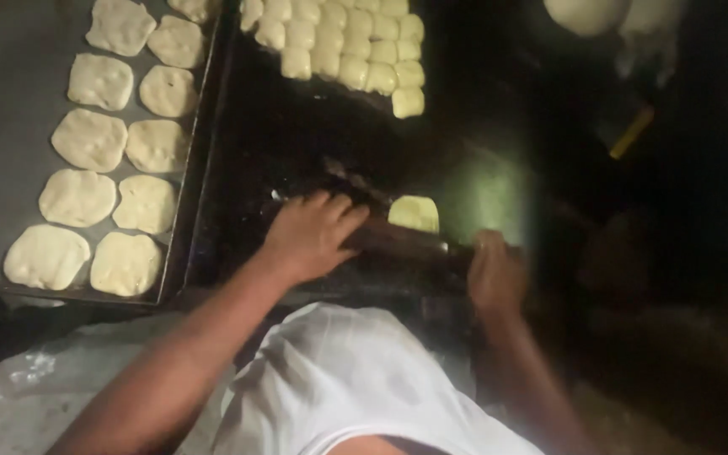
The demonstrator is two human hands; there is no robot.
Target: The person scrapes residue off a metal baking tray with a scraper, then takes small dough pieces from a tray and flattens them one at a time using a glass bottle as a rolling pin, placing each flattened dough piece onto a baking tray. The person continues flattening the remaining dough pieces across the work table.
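We see our left hand lying palm-down with fingers spread over the left end of a dark wooden cylindrical rolling pin, pressing on it rather than gripping it. Our right hand sits on the pin's right end; it is blurred, so we cannot tell whether its fingers are curled around the pin or flat on it. The pin lies across the dark worktop, running from left to right and slightly nearer on the right. Just beyond it, between our two hands, rests a small pale yellow square piece of dough, touching or almost touching the pin.

To the far left, a flat dark metal tray carries two rows of flattened, roundish pale dough pieces, set close together. At the far middle of the worktop sits a tight cluster of small square unrolled dough lumps, touching one another. A pale rounded shape shows in the far right corner, too dim to identify. Near us, a white cloth garment covers our lap.
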